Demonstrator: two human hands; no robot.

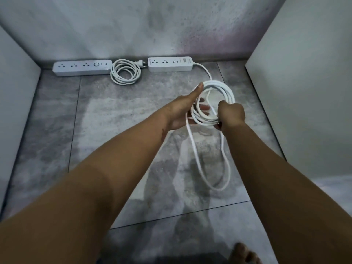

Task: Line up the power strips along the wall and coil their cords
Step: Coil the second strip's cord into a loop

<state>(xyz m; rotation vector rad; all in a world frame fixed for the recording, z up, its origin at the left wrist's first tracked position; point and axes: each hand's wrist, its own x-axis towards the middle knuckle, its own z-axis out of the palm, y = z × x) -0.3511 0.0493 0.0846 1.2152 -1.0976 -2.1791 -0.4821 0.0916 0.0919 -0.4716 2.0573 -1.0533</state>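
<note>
Floor (118, 115): left strip (82, 68) and right strip (170, 64) sit against wall (133, 25). Right strip's cord (217, 82) half-coiled in air; left hand (179, 111) fingers (203, 107) straight through loops, right hand (231, 113) fingers curled round coil.

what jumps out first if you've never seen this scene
The two hands at centre: the left hand carries a coil of white cord while the right hand grips it. Against the wall lie two white power strips: the left strip beside its finished coil, the right strip feeding the cord in hand.
</note>
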